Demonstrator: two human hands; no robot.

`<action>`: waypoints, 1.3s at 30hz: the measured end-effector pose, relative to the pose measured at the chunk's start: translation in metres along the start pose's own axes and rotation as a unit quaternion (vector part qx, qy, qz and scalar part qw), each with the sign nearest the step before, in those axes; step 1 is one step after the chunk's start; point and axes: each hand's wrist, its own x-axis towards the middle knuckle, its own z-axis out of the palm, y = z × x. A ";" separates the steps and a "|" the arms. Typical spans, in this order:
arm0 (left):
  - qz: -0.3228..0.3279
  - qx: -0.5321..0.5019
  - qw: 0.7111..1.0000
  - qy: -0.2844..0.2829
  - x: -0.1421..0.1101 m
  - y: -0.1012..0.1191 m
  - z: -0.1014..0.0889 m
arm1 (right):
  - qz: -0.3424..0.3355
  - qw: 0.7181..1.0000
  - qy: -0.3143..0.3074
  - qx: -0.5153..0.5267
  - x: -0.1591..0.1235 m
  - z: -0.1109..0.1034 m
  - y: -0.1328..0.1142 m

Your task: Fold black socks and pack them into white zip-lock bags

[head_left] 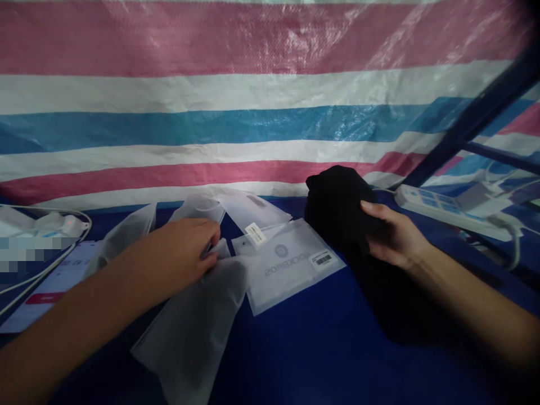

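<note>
My right hand (392, 235) is closed around a black cloth item (337, 205), thumb on top, with more dark fabric hanging down beneath my wrist. Its exact kind does not show. On the left, my left hand (192, 247) pinches the upper part of a frosted plastic bag (198, 320), which drapes toward me. Between the hands lies a flat frosted bag (291, 275) with a logo seen mirrored and a barcode label (324, 259). A small white tag (255, 235) rests at its upper left edge, and another translucent bag (253, 207) lies behind.
A white power strip (451, 208) with plugs and cables sits at the right, near a dark metal frame (472, 124). Chargers (59, 224), cables and a printed sheet (54, 289) lie at the left. A striped tarp (253, 126) hangs behind the blue surface (304, 349).
</note>
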 end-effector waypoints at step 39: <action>0.052 -0.508 0.857 -0.073 0.019 0.033 0.034 | -0.528 0.639 -0.267 -0.492 -0.038 0.061 0.017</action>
